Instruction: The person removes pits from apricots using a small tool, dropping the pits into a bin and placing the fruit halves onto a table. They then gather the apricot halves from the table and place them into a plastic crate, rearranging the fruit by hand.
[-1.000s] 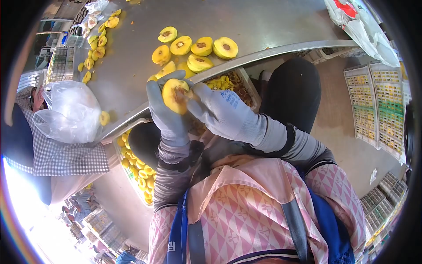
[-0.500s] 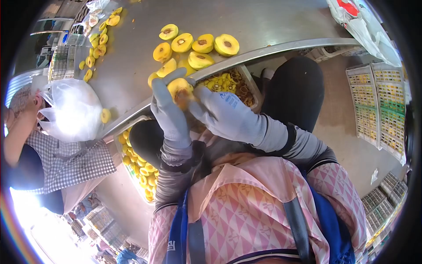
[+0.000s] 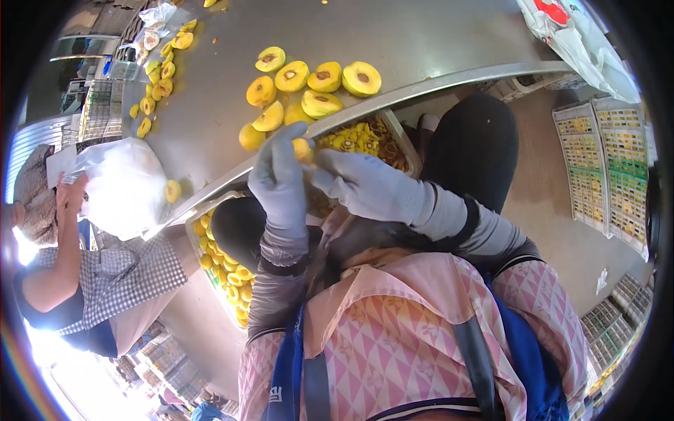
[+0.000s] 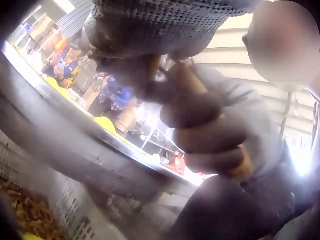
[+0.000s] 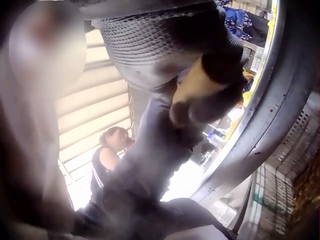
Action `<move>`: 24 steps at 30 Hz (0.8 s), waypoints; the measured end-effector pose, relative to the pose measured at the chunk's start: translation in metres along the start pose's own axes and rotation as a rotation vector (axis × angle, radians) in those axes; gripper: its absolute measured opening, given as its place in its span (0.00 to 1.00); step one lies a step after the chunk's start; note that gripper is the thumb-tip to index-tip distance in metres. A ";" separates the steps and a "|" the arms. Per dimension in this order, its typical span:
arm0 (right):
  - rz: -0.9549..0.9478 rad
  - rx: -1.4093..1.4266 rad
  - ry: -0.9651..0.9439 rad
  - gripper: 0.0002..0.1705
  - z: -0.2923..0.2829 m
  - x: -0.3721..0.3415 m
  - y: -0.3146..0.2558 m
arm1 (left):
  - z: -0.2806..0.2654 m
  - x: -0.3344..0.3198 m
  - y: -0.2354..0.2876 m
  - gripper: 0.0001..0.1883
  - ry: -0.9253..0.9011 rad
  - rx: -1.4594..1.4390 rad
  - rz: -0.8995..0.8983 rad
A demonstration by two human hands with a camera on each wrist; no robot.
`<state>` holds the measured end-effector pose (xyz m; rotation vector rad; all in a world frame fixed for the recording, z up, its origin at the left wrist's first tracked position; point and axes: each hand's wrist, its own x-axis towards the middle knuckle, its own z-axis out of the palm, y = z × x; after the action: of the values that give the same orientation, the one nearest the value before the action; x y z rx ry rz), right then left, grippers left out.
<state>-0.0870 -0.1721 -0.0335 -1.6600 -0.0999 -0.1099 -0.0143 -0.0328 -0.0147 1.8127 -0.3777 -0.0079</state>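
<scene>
My gloved left hand (image 3: 279, 175) holds a peach half (image 3: 302, 150) over the near edge of the steel table (image 3: 449, 35). Only a small yellow part of the fruit shows between the fingers. Close against it is my gloved right hand (image 3: 379, 186), its fingers curled round a tan handle (image 5: 197, 87) in the right wrist view; the tool's working end is hidden. Several cut peach halves (image 3: 291, 76) lie on the table just beyond my hands, some with brown pit hollows facing up.
Below the table edge stands a crate (image 3: 411, 144) of yellow pieces and brown scraps. Another crate of peach halves (image 3: 228, 277) is by my left leg. A white plastic bag (image 3: 123, 186) and a person in a checked apron (image 3: 133, 274) are at left; stacked crates (image 3: 604, 168) at right.
The peach half has turned in my left hand, so its cut face no longer shows. My right hand stays close beside it. The person at left has leaned into view with raised hands.
</scene>
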 end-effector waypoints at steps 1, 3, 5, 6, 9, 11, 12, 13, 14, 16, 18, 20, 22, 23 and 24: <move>-0.084 -0.196 0.113 0.13 0.005 -0.002 0.001 | 0.000 0.000 0.000 0.15 0.031 0.061 0.067; -0.011 -0.220 0.050 0.12 0.006 -0.003 -0.004 | 0.004 0.002 -0.002 0.14 0.088 0.179 0.194; 0.007 -0.180 0.021 0.13 0.007 -0.005 -0.003 | 0.008 -0.004 -0.001 0.14 0.085 0.069 0.126; -0.017 -0.127 0.028 0.14 0.009 -0.004 0.003 | 0.008 -0.005 0.000 0.15 0.083 0.014 0.095; 0.086 0.140 -0.041 0.18 0.004 0.000 0.006 | 0.010 -0.002 0.002 0.15 0.033 0.108 0.077; 0.243 0.334 -0.118 0.19 -0.002 0.000 0.002 | 0.010 -0.002 0.005 0.15 -0.011 0.008 -0.062; 0.325 0.415 -0.158 0.20 -0.008 0.001 -0.004 | 0.011 -0.002 0.006 0.15 -0.031 -0.043 -0.131; 0.405 0.497 -0.198 0.21 -0.012 0.001 -0.007 | 0.010 -0.003 0.002 0.16 -0.035 -0.090 -0.166; 0.464 0.573 -0.205 0.20 -0.013 -0.001 -0.008 | 0.010 -0.004 0.002 0.17 -0.053 -0.062 -0.140; 0.579 0.717 -0.229 0.19 -0.016 -0.002 -0.010 | 0.008 -0.006 0.004 0.20 -0.078 -0.009 -0.082; 0.612 0.750 -0.302 0.18 -0.017 -0.006 -0.016 | 0.003 -0.007 0.006 0.28 -0.083 -0.243 -0.260; 0.610 0.744 -0.335 0.19 -0.018 -0.006 -0.017 | -0.004 -0.005 0.000 0.32 -0.055 -0.381 -0.345; 0.585 0.706 -0.332 0.20 -0.017 -0.007 -0.012 | -0.013 -0.006 -0.003 0.34 0.014 -0.422 -0.357; 0.515 0.561 -0.273 0.20 -0.014 -0.007 -0.003 | -0.030 -0.012 0.001 0.32 0.009 -0.541 -0.498; 0.439 0.422 -0.227 0.20 -0.008 -0.005 0.010 | -0.045 -0.011 0.001 0.33 -0.018 -0.561 -0.480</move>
<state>-0.0908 -0.1807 -0.0437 -1.2340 0.0685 0.4087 -0.0155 0.0125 -0.0032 1.3061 0.0584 -0.4241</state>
